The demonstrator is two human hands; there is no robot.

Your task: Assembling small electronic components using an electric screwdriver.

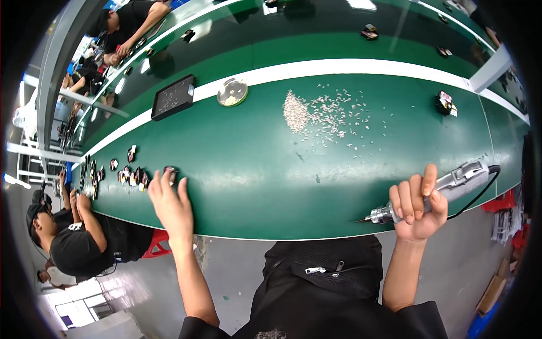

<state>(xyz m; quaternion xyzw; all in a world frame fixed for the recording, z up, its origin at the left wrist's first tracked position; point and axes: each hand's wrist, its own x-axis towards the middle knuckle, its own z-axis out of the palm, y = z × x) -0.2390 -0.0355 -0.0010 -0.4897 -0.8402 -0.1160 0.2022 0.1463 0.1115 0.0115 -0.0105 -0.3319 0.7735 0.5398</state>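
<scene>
My right hand point(416, 206) is wrapped around the grey body of an electric screwdriver point(467, 178). Its thin bit points left over the front edge of the green bench, and a black cable point(486, 192) runs off its rear end. On the left, my left hand point(171, 206) reaches over the bench with its fingers apart. A small dark part point(173, 169) lies at its fingertips; whether they touch is hard to tell. Just left of that hand sits a cluster of small black parts with pale labels point(131, 177).
A pile of tiny pale pieces point(296, 113) spreads rightward at the far middle. Behind, left, are a black tray point(173, 97) and a round clear dish point(232, 92). One black part point(446, 103) lies far right. Co-workers sit at left; a second line runs beyond the white rail point(339, 65).
</scene>
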